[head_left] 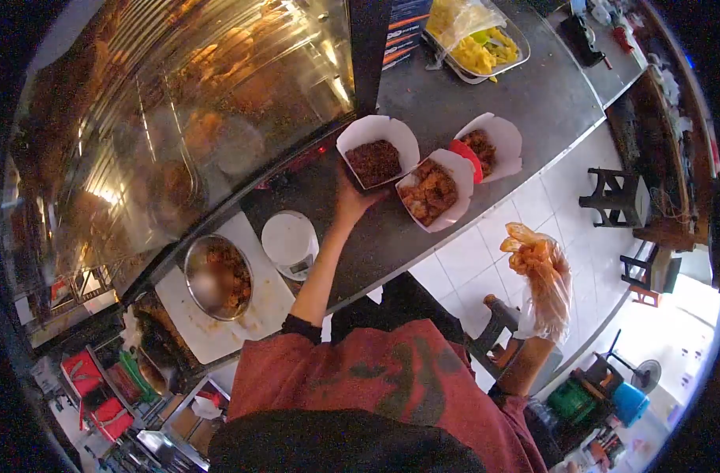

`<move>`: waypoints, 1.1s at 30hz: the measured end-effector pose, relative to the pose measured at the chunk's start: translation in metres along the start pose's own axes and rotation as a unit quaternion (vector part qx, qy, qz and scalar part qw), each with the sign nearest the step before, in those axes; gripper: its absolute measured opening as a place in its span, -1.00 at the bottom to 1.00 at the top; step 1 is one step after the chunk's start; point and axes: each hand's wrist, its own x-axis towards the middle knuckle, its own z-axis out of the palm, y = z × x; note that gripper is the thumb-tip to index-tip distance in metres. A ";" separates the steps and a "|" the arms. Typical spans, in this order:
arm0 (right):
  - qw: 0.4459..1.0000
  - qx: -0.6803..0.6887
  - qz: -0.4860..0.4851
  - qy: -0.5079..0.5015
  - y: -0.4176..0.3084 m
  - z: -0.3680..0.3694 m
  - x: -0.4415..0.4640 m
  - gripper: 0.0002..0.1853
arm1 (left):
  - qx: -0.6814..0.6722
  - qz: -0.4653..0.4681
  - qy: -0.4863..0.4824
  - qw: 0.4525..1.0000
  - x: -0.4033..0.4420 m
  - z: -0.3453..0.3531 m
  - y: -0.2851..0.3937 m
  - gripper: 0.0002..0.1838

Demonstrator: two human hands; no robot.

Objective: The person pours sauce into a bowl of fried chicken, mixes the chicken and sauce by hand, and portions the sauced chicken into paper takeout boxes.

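My left hand [355,197] is wrapped around the lower side of a white paper food box [407,142] that holds dark brown, crumbly food. Right beside it stands a second food box [458,215] with orange-brown fried pieces. A third box [508,142] with browned food is behind that one, and a red round object [468,158] sits between these two. Over the floor past the counter edge, my right hand [543,272] wears a clear plastic glove stained orange at the fingers. Its fingers are curled together; whether anything is in them cannot be made out.
A steel bowl [190,276] with browned food rests on a white cutting board [188,331]. Next to it is a white round scale [289,238]. A glass display case [218,102] borders the counter's left. A metal tray [526,54] of yellow food stands at the back; dark stools [622,199] stand on the tiled floor.
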 end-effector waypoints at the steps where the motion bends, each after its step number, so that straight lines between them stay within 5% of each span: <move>1: 0.999 0.045 -0.003 0.006 -0.005 0.007 -0.002 -0.66 | -0.013 0.030 0.023 0.999 0.006 0.001 0.000 0.04; 10: 0.999 0.051 0.015 -0.006 0.000 0.009 -0.003 -0.67 | 0.102 -0.088 0.051 0.990 -0.065 -0.083 0.072 -0.27; 16: 0.992 0.067 -0.008 -0.110 -0.014 0.061 -0.007 -0.63 | 0.239 -0.064 0.128 0.960 -0.129 -0.159 0.110 -0.34; 18: 0.983 0.098 -0.002 -0.157 -0.010 0.068 -0.006 -0.63 | 0.122 -0.050 0.090 0.987 -0.131 -0.176 0.107 -0.33; 22: 0.986 0.066 -0.023 -0.153 -0.012 0.097 -0.024 -0.64 | 0.166 -0.152 0.014 0.974 -0.151 -0.200 0.107 -0.27; 26: 0.982 0.032 0.003 -0.188 -0.008 0.101 -0.027 -0.66 | 0.206 -0.051 0.114 0.971 -0.182 -0.176 0.112 -0.30; 29: 0.985 0.024 0.018 -0.169 0.001 0.102 -0.032 -0.66 | 0.164 -0.185 0.138 0.959 -0.235 -0.152 0.113 -0.37; 31: 0.988 0.036 0.016 -0.152 0.003 0.106 -0.038 -0.66 | 0.297 -0.121 -0.010 0.947 -0.252 -0.137 0.106 -0.44; 33: 0.985 0.053 0.001 -0.166 -0.005 0.117 -0.046 -0.67 | 0.397 -0.120 -0.022 0.910 -0.247 -0.128 0.095 -0.44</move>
